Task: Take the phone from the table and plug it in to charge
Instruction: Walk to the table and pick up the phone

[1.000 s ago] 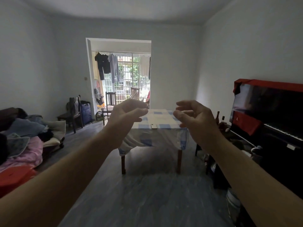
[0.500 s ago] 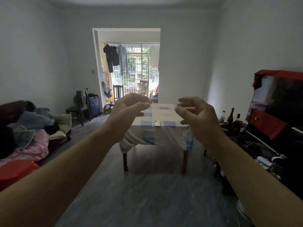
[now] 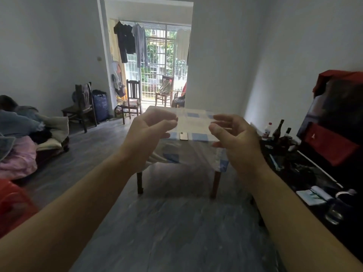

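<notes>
A small pale phone (image 3: 184,136) lies flat near the front edge of a table (image 3: 196,124) covered with a white and blue checked cloth, across the room. Both arms are stretched out in front of me, well short of the table. My left hand (image 3: 149,132) hangs in the air left of the phone, fingers loosely curled and apart, holding nothing. My right hand (image 3: 233,138) is raised to the phone's right, fingers spread and curved, also without anything in it. No charger or cable can be made out.
A piano with a red cover (image 3: 337,118) and a dark low shelf with bottles (image 3: 279,132) line the right wall. A sofa piled with clothes (image 3: 23,138) sits on the left. Wooden chairs (image 3: 82,108) stand near the balcony doorway (image 3: 157,65). Grey floor lies between me and the table.
The view has moved closer to the table and tilted down; the table and phone appear larger. Both hands stay raised and holding nothing, in much the same pose.
</notes>
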Demonstrator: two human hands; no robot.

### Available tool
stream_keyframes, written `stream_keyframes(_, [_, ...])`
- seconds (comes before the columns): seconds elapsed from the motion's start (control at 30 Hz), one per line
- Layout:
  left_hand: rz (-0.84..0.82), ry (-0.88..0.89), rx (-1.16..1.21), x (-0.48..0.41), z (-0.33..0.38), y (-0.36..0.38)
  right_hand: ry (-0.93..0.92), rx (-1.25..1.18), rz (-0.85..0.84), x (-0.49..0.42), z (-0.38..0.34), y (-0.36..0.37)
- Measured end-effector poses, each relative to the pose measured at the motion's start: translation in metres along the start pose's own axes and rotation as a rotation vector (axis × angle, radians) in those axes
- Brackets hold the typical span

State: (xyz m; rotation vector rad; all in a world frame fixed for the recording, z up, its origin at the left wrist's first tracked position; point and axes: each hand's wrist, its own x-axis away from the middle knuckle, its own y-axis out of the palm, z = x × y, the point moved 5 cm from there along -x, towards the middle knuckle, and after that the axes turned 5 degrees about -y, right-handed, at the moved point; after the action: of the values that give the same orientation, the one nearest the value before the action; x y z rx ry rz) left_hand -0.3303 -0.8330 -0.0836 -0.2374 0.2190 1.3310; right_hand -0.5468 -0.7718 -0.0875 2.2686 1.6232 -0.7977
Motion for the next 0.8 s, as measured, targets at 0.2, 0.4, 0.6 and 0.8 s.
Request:
stream_keyframes(0.2, [-0.001, -0.049, 0.028, -0.075, -0.042, -0.027, 0.014, -0.011, 0.048, -0.064, 0.054, 0.037])
stream_keyframes(0.4, [0.012, -0.091, 0.032, -0.135, -0.068, -0.036, 0.056, -0.014, 0.083, -0.111, 0.101, 0.055])
stream_keyframes(0.6, [0.028, -0.110, 0.038, -0.185, -0.100, -0.027, 0.103, -0.001, 0.107, -0.148, 0.155, 0.054])
stream_keyframes(0.8, [0.052, -0.155, 0.061, -0.243, -0.146, -0.002, 0.124, -0.027, 0.071, -0.188, 0.221, 0.041])
